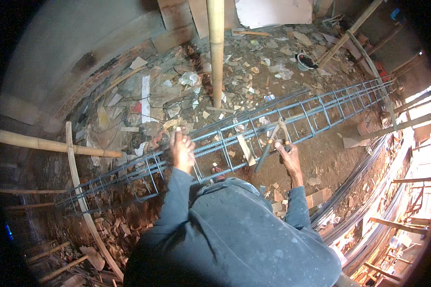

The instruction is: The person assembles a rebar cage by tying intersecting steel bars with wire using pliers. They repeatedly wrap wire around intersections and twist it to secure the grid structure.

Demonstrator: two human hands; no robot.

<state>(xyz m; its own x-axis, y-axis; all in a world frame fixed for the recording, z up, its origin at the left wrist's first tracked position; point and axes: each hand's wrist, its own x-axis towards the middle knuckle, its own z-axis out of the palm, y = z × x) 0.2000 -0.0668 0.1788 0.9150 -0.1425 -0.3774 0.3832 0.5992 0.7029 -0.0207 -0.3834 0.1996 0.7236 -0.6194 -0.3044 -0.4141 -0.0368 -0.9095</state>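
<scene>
A long rebar cage (268, 117) of blue-grey steel bars and square stirrups stretches across in front of me, from lower left to upper right. My right hand (290, 159) is closed on one handle of a pair of pincers (267, 148) at the near side of the cage. Their jaws point away from me and stand apart; the other handle slants down to the left. Over the left part of the cage, my left hand (181, 152) is raised with its fingers curled and pressed together. What it pinches, if anything, is too small to make out.
A bamboo pole (217, 62) stands upright beyond the cage. Wooden props (76, 177) hold up its ends. Rubble and scraps litter the ground, with a bucket (305, 62) farther back. Bundles of long bars (359, 182) lie at the right. Another bamboo pole (57, 144) juts in from the left.
</scene>
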